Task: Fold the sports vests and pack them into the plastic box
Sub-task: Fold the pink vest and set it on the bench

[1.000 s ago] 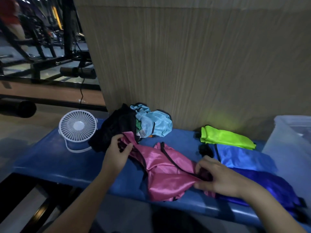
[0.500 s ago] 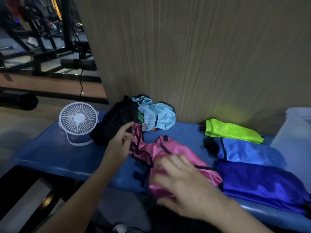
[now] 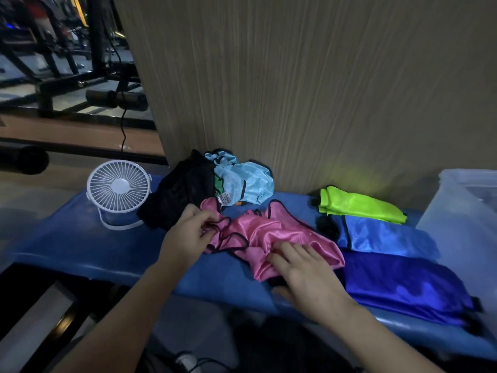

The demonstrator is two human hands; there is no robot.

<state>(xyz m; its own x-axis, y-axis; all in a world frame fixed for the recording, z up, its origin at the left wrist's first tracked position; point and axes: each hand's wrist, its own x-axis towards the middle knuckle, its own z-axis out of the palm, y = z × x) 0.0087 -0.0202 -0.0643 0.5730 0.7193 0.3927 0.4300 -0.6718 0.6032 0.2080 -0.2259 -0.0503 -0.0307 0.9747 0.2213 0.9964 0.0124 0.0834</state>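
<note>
Wood-grain wall panelling (image 3: 322, 90) rises behind a blue padded bench (image 3: 80, 246), with dark gym frames in the dim room off to the left. At the bench's right end stands a translucent plastic box (image 3: 462, 227), only partly in view; what it holds cannot be made out. Beside the box, three folded vests lie in a row from the front edge toward the wall: a dark blue vest (image 3: 403, 289) nearest, a lighter blue vest (image 3: 384, 236) behind it, and a neon green vest (image 3: 360, 207) by the wall. In the middle of the bench a pink vest (image 3: 271, 235) with black trim lies crumpled and unfolded. Against the wall behind it sits a heap of loose vests, a black vest (image 3: 180, 197) and a pale blue vest (image 3: 247, 187), touching each other. A white fan (image 3: 118, 188) stands upright left of the heap. The left hand (image 3: 185, 238) pinches the pink vest's black-edged strap at its left end. The right hand (image 3: 304, 275) lies flat, fingers spread, pressing the vest's near right part onto the bench.
</note>
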